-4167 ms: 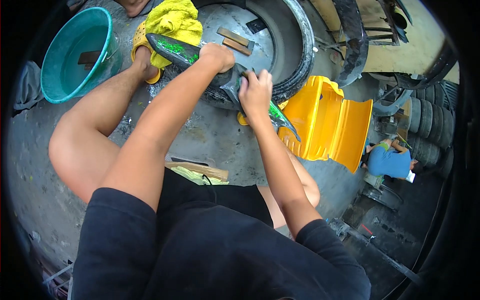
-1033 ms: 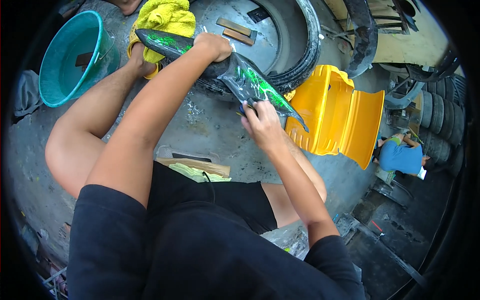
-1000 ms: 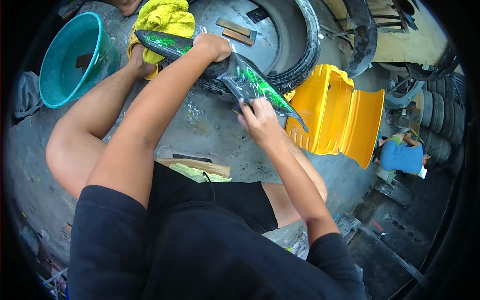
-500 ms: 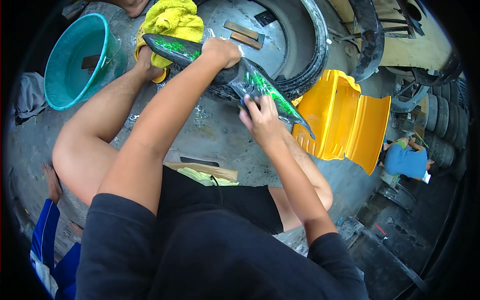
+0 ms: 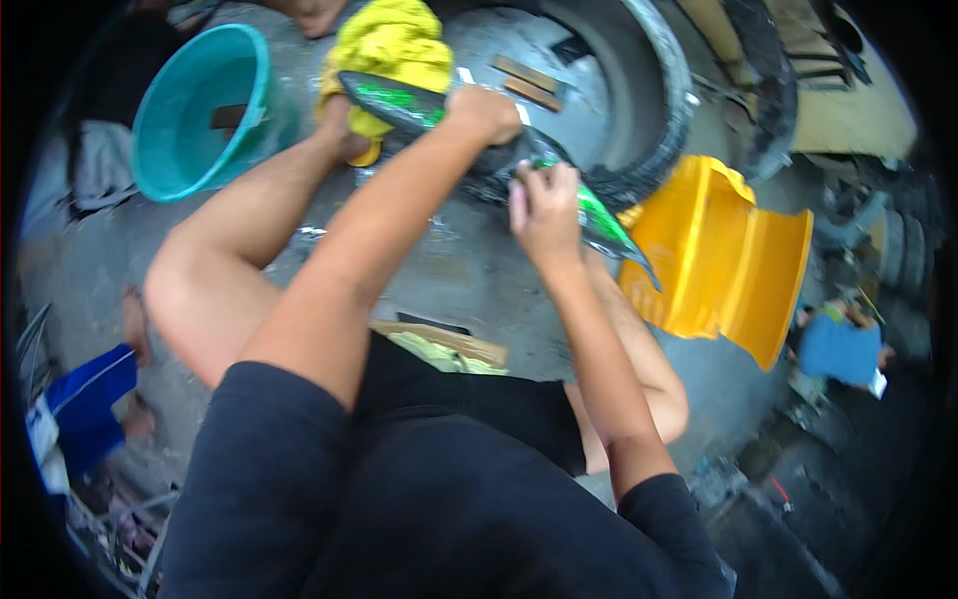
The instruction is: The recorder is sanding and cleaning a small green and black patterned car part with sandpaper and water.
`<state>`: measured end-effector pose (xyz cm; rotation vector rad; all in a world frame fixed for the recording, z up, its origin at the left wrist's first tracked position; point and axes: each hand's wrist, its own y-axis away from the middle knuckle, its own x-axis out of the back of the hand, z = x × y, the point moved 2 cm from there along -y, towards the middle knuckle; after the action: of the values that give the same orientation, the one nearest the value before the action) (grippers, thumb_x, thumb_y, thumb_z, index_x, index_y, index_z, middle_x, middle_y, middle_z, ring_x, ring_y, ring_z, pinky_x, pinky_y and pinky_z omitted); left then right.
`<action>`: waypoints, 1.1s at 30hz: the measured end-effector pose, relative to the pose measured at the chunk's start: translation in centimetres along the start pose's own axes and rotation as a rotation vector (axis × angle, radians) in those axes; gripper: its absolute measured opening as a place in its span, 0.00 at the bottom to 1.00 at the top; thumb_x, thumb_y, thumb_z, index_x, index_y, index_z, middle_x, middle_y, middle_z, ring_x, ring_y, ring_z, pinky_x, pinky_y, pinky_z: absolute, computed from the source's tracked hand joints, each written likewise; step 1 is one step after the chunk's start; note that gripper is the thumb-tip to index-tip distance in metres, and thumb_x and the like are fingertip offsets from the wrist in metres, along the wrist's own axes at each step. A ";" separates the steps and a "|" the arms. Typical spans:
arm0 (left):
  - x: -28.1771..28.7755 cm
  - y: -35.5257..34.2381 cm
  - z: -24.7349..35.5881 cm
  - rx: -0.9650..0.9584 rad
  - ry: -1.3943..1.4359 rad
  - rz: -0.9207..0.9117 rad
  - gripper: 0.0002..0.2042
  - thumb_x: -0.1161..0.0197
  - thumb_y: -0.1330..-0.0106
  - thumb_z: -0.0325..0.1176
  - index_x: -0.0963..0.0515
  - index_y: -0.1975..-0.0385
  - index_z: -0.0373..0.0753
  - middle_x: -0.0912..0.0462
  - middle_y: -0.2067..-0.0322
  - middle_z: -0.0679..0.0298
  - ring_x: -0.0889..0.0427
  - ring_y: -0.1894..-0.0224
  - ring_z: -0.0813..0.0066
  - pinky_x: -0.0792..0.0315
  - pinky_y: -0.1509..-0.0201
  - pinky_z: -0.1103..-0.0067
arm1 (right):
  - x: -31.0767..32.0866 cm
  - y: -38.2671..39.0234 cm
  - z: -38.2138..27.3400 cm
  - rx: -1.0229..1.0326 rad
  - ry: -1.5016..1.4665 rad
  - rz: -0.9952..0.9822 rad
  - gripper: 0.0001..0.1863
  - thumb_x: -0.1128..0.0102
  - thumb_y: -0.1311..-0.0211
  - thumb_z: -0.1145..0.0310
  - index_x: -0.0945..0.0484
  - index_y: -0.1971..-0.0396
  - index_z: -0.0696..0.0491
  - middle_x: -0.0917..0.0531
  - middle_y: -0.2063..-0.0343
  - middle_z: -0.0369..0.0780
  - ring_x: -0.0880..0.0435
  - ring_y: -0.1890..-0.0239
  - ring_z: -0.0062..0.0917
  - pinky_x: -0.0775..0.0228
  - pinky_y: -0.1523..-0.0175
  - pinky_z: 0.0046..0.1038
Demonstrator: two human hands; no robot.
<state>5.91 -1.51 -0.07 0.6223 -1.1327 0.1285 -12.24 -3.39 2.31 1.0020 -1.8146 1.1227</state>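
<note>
A long, pointed black plastic panel with a bright green pattern lies across the near edge of a large tyre, its surface shiny. My left hand is closed over the middle of the panel. On the panel's right half, my right hand presses with its fingers bent together; whatever is in them is hidden. A crumpled yellow cloth sits behind the panel's left tip, by my foot in a yellow shoe.
A teal bucket with a dark block inside stands at the left. Inside the tyre are brown blocks. A yellow-orange plastic panel lies to the right. Two other people are nearby: one in blue far right, another in blue shorts lower left.
The whole view has shifted, so everything sits further right and is more blurred. My right hand has moved slightly up along the panel, toward my left hand, which keeps its grip.
</note>
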 end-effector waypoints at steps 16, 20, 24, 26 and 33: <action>-1.5 -0.2 1.8 0.041 -0.049 0.025 0.18 0.54 0.32 0.40 0.17 0.55 0.41 0.17 0.52 0.57 0.19 0.48 0.63 0.27 0.47 0.69 | -2.0 0.5 1.7 -0.205 0.114 0.088 0.14 0.44 0.37 0.67 0.22 0.53 0.57 0.27 0.58 0.48 0.29 0.53 0.43 0.34 0.49 0.42; -0.7 -0.1 2.6 0.066 -0.070 0.056 0.18 0.54 0.33 0.39 0.17 0.57 0.40 0.16 0.54 0.57 0.18 0.50 0.62 0.26 0.48 0.69 | -0.8 2.2 2.1 -0.196 0.065 0.028 0.15 0.44 0.37 0.69 0.22 0.52 0.57 0.27 0.55 0.49 0.29 0.51 0.43 0.34 0.48 0.41; -0.7 -0.2 2.7 0.070 -0.069 0.037 0.17 0.51 0.35 0.37 0.17 0.57 0.38 0.16 0.54 0.56 0.18 0.49 0.62 0.26 0.48 0.69 | -2.3 -2.2 2.8 -0.281 0.173 0.017 0.15 0.46 0.36 0.68 0.23 0.52 0.57 0.27 0.54 0.48 0.29 0.50 0.42 0.36 0.46 0.41; -1.0 -0.2 2.4 0.070 -0.080 0.025 0.16 0.50 0.35 0.37 0.17 0.57 0.38 0.16 0.54 0.55 0.18 0.50 0.62 0.26 0.48 0.69 | -1.7 -1.8 1.8 -0.311 0.132 -0.012 0.15 0.46 0.36 0.68 0.23 0.52 0.57 0.27 0.54 0.48 0.29 0.49 0.42 0.37 0.46 0.41; -2.1 -0.6 1.6 0.045 -0.084 0.183 0.18 0.53 0.33 0.41 0.16 0.68 0.38 0.14 0.64 0.53 0.14 0.60 0.58 0.23 0.56 0.65 | -1.1 0.0 1.3 -0.295 0.023 -0.022 0.16 0.45 0.37 0.68 0.23 0.51 0.57 0.28 0.50 0.49 0.31 0.46 0.46 0.39 0.43 0.44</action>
<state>3.89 -2.38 -1.71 0.5678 -1.2705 0.2876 -12.01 -4.37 0.89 0.8290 -1.8788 0.8187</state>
